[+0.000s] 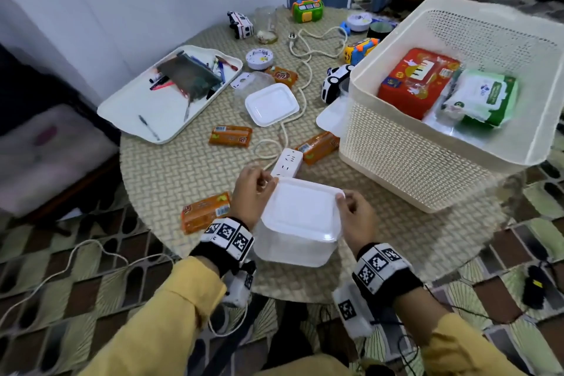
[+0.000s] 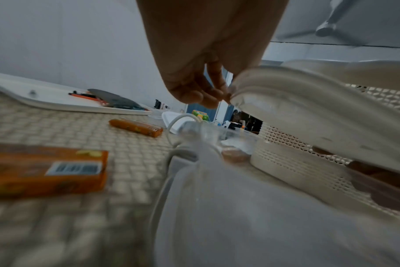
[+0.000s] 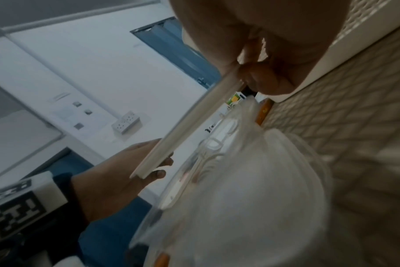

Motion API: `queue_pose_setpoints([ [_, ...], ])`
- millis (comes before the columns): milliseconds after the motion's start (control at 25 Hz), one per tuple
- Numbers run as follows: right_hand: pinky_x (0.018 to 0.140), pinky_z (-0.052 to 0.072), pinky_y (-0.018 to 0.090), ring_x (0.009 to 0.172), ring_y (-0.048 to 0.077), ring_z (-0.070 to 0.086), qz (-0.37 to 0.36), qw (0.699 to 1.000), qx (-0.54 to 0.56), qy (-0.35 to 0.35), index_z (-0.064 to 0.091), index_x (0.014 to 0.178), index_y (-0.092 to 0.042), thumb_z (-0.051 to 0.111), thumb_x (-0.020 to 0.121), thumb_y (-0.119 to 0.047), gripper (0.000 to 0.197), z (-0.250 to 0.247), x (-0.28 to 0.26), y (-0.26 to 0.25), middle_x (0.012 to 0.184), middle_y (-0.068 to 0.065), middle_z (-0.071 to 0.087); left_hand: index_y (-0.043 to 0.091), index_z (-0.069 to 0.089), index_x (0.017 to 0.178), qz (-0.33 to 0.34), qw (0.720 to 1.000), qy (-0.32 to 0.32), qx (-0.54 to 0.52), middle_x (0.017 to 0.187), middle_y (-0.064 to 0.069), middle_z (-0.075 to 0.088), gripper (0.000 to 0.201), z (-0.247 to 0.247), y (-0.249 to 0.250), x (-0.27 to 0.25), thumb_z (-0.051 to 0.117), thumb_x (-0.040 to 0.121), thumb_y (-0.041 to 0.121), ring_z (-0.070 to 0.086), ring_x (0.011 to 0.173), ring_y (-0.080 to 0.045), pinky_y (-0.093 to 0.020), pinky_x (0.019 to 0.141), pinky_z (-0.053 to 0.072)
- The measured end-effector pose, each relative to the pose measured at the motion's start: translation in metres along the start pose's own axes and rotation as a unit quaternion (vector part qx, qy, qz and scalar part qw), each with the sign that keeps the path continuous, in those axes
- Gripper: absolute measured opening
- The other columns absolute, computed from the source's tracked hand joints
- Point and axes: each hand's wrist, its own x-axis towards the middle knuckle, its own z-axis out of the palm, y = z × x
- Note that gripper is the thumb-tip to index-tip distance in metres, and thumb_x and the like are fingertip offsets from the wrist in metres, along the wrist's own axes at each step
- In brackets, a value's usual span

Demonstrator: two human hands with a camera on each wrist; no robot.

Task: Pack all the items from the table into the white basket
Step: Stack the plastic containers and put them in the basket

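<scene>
Two grips, left hand (image 1: pixel 251 192) and right hand (image 1: pixel 356 217), each pinching the white lid (image 1: pixel 300 209) at opposite corners, directly above clear container (image 1: pixel 293 249); white basket (image 1: pixel 396 143) beyond the right grip.

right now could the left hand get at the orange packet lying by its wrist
Probably not yet. The orange packet lies uncovered on the table right beside the left hand, but that hand pinches a corner of the white lid that both hands hold over the clear container. It would have to let go first.
</scene>
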Motion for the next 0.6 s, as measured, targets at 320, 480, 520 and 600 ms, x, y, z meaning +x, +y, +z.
queue_pose_setpoints([
  [320, 0.08, 0.041, 0.032, 0.09, 0.02, 0.052, -0.097, 0.988, -0.109, -0.04, 0.059, 0.111, -0.005, 0.046, 0.097, -0.023, 0.026, 0.013, -0.013, 0.016, 0.11, 0.016, 0.054, 0.015, 0.058, 0.094, -0.091, 0.987, 0.084, -0.101, 0.094, -0.013, 0.058, 0.005, 0.015, -0.025, -0.044, 0.055, 0.094, 0.019, 0.051, 0.076, -0.017, -0.02, 0.066, 0.041],
  [480, 0.077, 0.033, 0.028, 0.09, 0.017, 0.046, -0.053, 0.989, -0.129, -0.041, 0.058, 0.106, -0.003, 0.044, 0.098, -0.03, 0.031, 0.015, -0.017, 0.014, 0.11, 0.014, 0.052, 0.016, 0.057, 0.09, -0.093, 0.984, 0.113, -0.102, 0.102, -0.013, 0.058, 0.004, 0.027, -0.031, -0.05, 0.055, 0.093, 0.018, 0.055, 0.089, -0.024, -0.032, 0.077, 0.044],
  [520, 0.073, 0.032, 0.028, 0.088, 0.019, 0.047, -0.052, 0.987, -0.146, -0.035, 0.057, 0.102, -0.003, 0.043, 0.098, -0.034, 0.034, 0.016, -0.017, 0.014, 0.108, 0.015, 0.054, 0.016, 0.058, 0.089, -0.101, 0.981, 0.122, -0.111, 0.1, -0.012, 0.059, 0.008, 0.03, -0.032, -0.051, 0.056, 0.093, 0.023, 0.056, 0.089, -0.024, -0.034, 0.079, 0.046],
  [600, 0.068, 0.028, 0.029, 0.083, 0.019, 0.045, -0.06, 0.979, -0.191, -0.029, 0.056, 0.098, -0.004, 0.041, 0.099, -0.038, 0.037, 0.019, -0.017, 0.016, 0.104, 0.015, 0.056, 0.015, 0.059, 0.082, -0.138, 0.97, 0.144, -0.138, 0.093, -0.01, 0.063, 0.02, 0.033, -0.032, -0.054, 0.06, 0.091, 0.032, 0.058, 0.086, -0.023, -0.038, 0.079, 0.047],
])
